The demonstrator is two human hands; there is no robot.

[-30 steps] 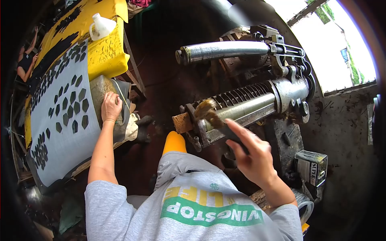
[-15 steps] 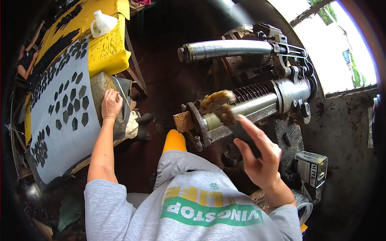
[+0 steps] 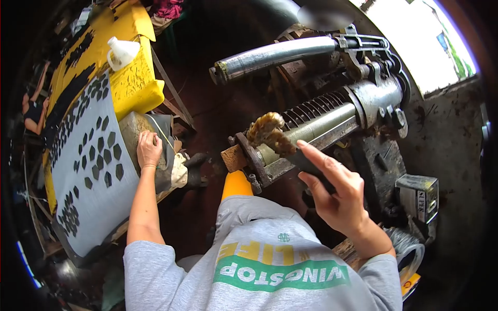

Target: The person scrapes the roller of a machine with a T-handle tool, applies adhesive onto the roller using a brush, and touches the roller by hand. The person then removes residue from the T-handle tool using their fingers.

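Head view: right hand (image 3: pixel 340 196) grips the brush (image 3: pixel 269 132), best held steady near the roller (image 3: pixel 322 126); left hand (image 3: pixel 149 151) rests on block (image 3: pixel 134 126), grip unclear

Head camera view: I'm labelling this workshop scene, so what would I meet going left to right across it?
Another person → grey sheet bearing dark pentagonal pieces → left hand → brown block → brush → right hand → tin marked SUPER.
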